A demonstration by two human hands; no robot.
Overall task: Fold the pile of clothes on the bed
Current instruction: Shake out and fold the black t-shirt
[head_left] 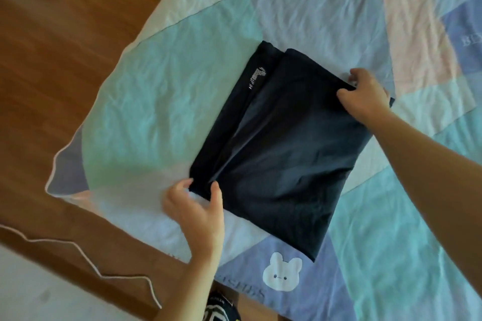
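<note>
1. Dark garment [281, 154]: navy-black cloth, thin and soft-looking; matt with a faint sheen along the fold ridges; smooth surface, a few shallow creases; small white print on the inner panel, too blurred to read.
2. Bed cover [146, 101]: light woven cloth in pastel patches; matt; finely crumpled all over; narrow white piping along the edge.
3. Rabbit motif [282, 274]: flat white print on a lilac patch; matt, no raised texture visible.
4. Floor [52, 47]: wood boards, warm brown; smooth, low satin gloss; grain lines visible.
</note>
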